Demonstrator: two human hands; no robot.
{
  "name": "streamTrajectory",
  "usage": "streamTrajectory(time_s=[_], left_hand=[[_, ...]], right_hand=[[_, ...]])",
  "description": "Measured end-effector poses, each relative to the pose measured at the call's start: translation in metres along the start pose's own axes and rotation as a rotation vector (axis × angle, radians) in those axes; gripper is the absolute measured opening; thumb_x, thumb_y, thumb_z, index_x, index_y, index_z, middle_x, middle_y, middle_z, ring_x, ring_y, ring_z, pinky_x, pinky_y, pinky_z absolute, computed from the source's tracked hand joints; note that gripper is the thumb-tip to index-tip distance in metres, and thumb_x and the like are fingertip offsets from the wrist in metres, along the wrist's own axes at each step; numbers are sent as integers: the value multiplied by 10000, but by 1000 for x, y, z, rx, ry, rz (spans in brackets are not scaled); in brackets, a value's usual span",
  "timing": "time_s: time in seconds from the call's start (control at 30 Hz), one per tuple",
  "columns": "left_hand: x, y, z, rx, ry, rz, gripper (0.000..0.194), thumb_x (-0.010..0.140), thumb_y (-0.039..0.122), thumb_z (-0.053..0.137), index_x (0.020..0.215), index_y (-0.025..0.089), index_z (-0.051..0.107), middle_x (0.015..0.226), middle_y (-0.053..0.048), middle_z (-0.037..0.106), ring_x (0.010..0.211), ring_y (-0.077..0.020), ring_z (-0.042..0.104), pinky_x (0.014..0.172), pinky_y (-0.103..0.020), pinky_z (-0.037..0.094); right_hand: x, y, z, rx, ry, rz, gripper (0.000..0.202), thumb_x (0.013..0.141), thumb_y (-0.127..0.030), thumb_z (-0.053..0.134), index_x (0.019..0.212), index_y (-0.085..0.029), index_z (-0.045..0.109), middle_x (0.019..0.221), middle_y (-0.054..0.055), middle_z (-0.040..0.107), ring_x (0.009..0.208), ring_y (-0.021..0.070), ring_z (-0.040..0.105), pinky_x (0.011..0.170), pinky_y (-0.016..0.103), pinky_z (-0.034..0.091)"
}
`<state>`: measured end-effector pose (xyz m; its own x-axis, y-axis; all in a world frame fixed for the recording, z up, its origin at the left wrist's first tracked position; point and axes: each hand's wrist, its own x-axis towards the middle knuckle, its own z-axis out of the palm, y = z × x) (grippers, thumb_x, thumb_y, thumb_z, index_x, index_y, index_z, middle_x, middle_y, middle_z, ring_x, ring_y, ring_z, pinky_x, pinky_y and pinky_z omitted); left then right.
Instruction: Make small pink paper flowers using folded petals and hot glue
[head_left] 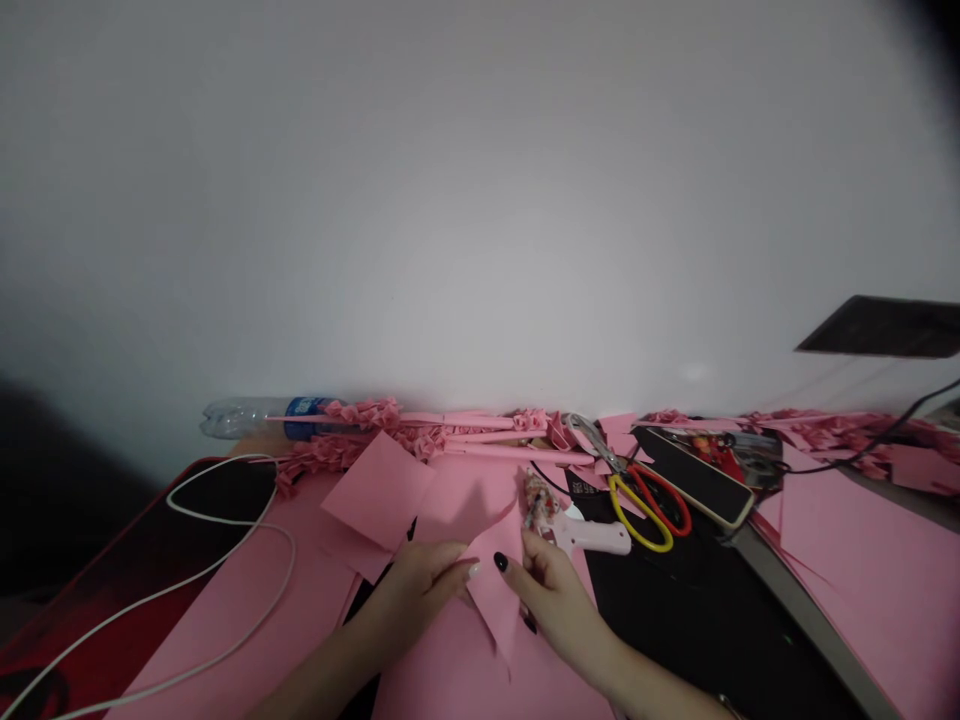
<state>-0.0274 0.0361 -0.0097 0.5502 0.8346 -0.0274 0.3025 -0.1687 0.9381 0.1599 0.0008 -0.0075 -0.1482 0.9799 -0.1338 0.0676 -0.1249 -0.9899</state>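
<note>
Between my two hands is a sheet of pink paper [491, 590], curved and held at a slant, with one pointed corner hanging down. My left hand [424, 585] pinches its left edge between thumb and fingers. On the other side, my right hand [551, 590] grips the right edge, thumb on top and fingers behind. Just beyond the right hand lies a pale pink glue gun [589, 535] with a decorated front part. Larger pink paper [450, 670] is spread under the hands.
Scissors [652, 510] with red and yellow handles lie right of the glue gun, near a phone [697, 475]. Pink paper flower stems [480, 425] and a plastic bottle [255, 415] line the wall. A white cable [217, 520] loops at left; pink sheets [877, 570] lie at right.
</note>
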Motion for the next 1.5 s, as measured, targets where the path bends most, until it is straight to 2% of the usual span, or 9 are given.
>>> streamTrajectory(time_s=[0.07,0.13,0.23,0.33,0.53,0.83,1.1,1.3,1.5], left_hand=[[0,-1,1,112,27,7,393,910,351,485,556,183,463,536,42,403,537,-119,390,539,-246,257],[0,0,1,160,44,-18,416,911,364,470,535,186,456,514,34,441,520,-125,432,529,-245,279],[0,5,1,58,19,-66,427,924,404,423,565,190,510,545,-9,598,551,-163,576,565,-250,389],[0,11,1,-59,23,-117,430,914,456,404,575,207,490,533,-29,652,535,-183,632,571,-264,446],[2,12,2,-166,87,-193,425,887,509,426,575,222,463,501,-16,648,509,-202,646,536,-271,456],[3,10,1,-242,159,-187,430,865,543,466,578,225,434,478,3,629,476,-195,652,518,-281,458],[6,1,-2,-219,283,-188,439,854,555,480,570,226,419,474,12,616,512,-216,670,551,-293,463],[6,6,-6,-216,403,-221,443,797,598,534,573,226,444,465,16,607,509,-217,659,541,-288,462],[7,15,-10,-259,420,-246,447,755,615,570,576,234,417,450,24,583,492,-218,655,540,-293,453]], right_hand=[[0,1,0,-18,-1,-3,491,813,-640,571,636,-230,366,471,-93,373,411,73,312,412,210,251],[0,1,0,-41,7,-10,511,802,-651,581,616,-232,355,470,-89,362,418,75,310,416,214,243],[-1,2,1,-55,1,-5,531,807,-677,558,601,-234,348,444,-88,359,400,75,296,408,218,224],[-1,1,1,-63,-29,10,548,816,-710,513,597,-230,364,440,-81,378,392,77,306,404,218,228],[-1,-4,-1,-119,-98,6,587,816,-739,476,552,-224,376,445,-73,348,412,79,283,414,228,199],[0,-6,-2,-149,-150,-3,588,820,-717,487,535,-219,359,471,-72,311,447,81,260,449,245,176],[1,-2,-3,-187,-185,-14,577,818,-672,523,534,-215,315,526,-76,254,504,81,216,477,252,165],[1,1,-2,-213,-220,8,455,847,-532,549,565,-182,479,514,-65,346,497,87,282,479,247,199],[0,1,-3,-247,-240,18,401,843,-465,554,569,-174,530,502,-53,385,492,98,322,484,249,219]])
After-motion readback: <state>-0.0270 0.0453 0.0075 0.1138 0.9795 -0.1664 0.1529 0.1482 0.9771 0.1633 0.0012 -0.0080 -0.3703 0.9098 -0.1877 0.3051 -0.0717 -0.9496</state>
